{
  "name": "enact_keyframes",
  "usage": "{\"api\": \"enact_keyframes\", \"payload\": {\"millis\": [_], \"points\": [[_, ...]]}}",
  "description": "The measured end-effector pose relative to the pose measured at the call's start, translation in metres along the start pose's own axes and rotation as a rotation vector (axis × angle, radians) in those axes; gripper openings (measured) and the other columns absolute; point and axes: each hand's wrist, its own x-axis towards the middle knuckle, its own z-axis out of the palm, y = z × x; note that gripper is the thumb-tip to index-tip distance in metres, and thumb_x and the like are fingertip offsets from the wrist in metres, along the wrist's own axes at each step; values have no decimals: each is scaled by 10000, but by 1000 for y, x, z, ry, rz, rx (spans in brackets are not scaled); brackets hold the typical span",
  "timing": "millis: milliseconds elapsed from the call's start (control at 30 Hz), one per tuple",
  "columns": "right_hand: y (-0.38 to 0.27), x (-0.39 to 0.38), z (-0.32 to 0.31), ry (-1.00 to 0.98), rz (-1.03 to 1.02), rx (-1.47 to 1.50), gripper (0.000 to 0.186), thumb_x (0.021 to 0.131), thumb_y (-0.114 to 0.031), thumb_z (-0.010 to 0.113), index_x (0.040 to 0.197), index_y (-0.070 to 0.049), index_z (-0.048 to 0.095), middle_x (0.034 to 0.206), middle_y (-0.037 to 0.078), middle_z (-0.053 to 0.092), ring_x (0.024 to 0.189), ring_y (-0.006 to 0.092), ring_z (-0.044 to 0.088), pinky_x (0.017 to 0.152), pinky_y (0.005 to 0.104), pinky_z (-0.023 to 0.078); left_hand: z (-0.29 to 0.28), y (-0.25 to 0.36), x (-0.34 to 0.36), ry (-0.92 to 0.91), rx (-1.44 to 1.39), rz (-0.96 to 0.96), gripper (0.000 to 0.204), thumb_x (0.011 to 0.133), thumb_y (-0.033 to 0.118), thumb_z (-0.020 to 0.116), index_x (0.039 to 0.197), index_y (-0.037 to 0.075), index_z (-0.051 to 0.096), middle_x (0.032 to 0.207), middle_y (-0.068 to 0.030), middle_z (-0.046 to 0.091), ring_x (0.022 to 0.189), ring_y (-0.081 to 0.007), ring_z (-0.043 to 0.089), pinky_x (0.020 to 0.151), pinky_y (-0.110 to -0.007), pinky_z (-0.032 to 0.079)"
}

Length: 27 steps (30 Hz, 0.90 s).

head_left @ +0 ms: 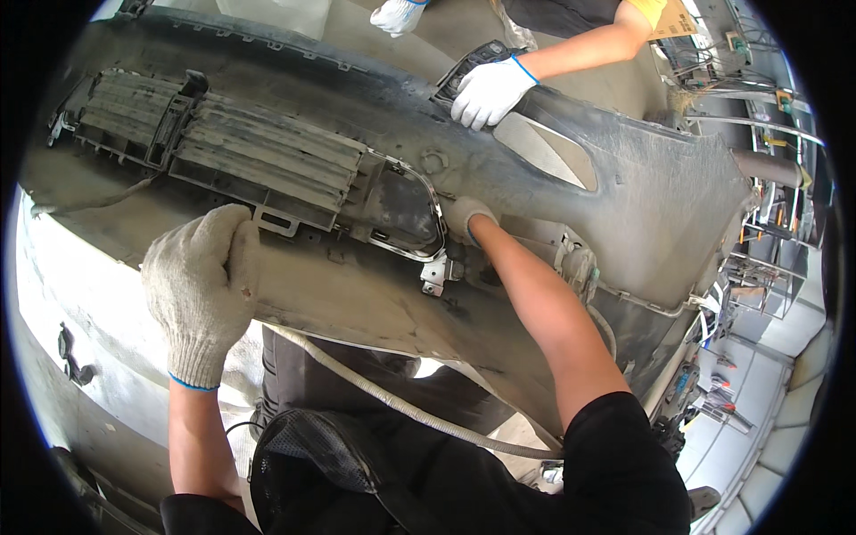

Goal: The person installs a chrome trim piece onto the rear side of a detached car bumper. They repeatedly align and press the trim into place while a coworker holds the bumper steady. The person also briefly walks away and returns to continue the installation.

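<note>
A large dusty car bumper cover (pixel 660 205) lies inner side up in front of me. Set into it is a slatted grille shutter (pixel 267 147), with a dark end housing (pixel 403 207) at its right. My left hand (pixel 201 285), in a knitted off-white glove, is closed at the grille's near edge; what its fingers hold, if anything, is hidden. My right hand (pixel 468 219), gloved too, reaches to the right end of the housing, and its fingertips are out of sight. A metal bracket (pixel 433 276) sits just below it.
Across the bumper, a co-worker's gloved hand (pixel 492 93) rests beside an opening, near a black part (pixel 464 69); their other glove (pixel 397 16) is farther back. A corrugated hose (pixel 392 401) crosses before my body. Cluttered racks (pixel 758 223) stand at the right.
</note>
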Motion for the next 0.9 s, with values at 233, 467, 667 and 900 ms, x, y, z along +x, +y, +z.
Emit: {"api": "enact_keyframes", "payload": {"millis": [233,467,667,900], "points": [[-9,-17,-51,20,-202,-150,357,932,-190,485,1062,25,739,1114,264,704,1045,392,699,887,447,561,-4,11,3,-35,-11,-18,135,892,129,628,941,32,708,800,-165,689,710,-346,668,673,-403,515],[1,-11,-3,147,-117,-147,330,904,-179,546,1086,13,743,1118,251,713,1038,371,714,849,452,577,6,20,8,3,-10,-19,81,865,130,639,864,67,690,718,-139,652,658,-339,645,621,-420,495],[-9,-28,-24,93,88,366,352,919,-211,509,1071,2,745,1147,272,687,1081,415,676,913,477,537,2,12,3,-26,15,-8,113,877,118,642,908,33,710,735,-155,666,635,-306,657,615,-365,503],[-31,26,-32,370,-243,233,380,938,-288,501,1026,-17,752,1127,266,691,1073,411,669,944,500,521,1,15,3,-68,53,10,86,840,136,638,856,78,700,750,-140,685,670,-351,664,639,-449,509]]}}
